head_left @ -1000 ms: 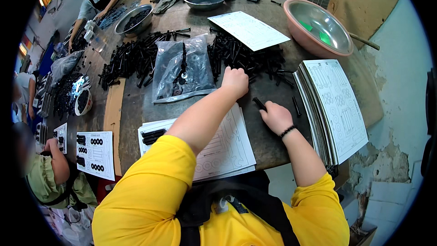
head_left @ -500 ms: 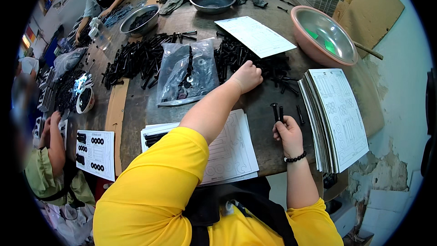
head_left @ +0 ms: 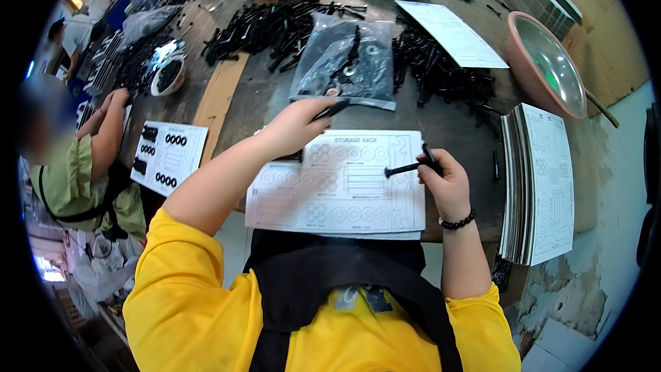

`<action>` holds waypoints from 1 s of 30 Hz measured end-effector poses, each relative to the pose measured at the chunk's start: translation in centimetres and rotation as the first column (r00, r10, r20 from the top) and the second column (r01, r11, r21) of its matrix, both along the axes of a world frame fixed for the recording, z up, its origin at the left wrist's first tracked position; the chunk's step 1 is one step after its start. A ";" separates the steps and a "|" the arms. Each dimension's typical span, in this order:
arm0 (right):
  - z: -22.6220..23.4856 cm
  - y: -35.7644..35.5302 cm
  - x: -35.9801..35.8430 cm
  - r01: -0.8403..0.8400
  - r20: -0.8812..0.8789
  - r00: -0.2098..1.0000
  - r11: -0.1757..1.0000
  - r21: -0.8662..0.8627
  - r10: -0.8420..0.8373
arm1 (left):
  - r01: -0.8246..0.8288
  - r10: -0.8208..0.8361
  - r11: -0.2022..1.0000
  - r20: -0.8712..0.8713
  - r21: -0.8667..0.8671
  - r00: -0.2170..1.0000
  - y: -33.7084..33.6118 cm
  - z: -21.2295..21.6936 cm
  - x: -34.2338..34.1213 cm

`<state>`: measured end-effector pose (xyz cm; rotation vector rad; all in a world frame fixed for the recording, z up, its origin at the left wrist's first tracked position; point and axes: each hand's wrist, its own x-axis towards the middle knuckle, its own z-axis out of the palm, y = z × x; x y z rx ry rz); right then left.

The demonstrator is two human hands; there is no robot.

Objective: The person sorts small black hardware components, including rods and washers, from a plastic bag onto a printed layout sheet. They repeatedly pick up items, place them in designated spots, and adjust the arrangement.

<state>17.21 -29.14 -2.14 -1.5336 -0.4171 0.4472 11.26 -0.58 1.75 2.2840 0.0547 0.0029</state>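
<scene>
My left hand (head_left: 295, 126) holds a black bolt (head_left: 332, 110) over the upper left corner of a white printed sheet (head_left: 344, 186) lying on the brown table (head_left: 454, 124) in front of me. My right hand (head_left: 446, 180) grips black bolts (head_left: 407, 167), one pointing left over the sheet's right side. Beyond the sheet lies a clear plastic bag of black parts (head_left: 348, 62), and to its right a heap of loose black bolts (head_left: 441, 72).
A stack of printed sheets (head_left: 544, 179) sits at my right. A pink-rimmed metal bowl (head_left: 547, 62) stands at the back right. More bolts (head_left: 268, 24), a single sheet (head_left: 451, 31) and dark bowls lie further back. Another person (head_left: 76, 165) works at the left.
Both hands have drawn back from the bolt heap toward me, each carrying bolts, and are now over the printed sheet. My head has tilted down, bringing the sheet to mid-view.
</scene>
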 end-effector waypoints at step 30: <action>-2.9 14.5 -13.6 -0.123 0.832 0.325 0.892 -0.435 0.450 | 0.027 -0.049 0.978 0.102 0.206 0.994 3.8 -5.6 -17.9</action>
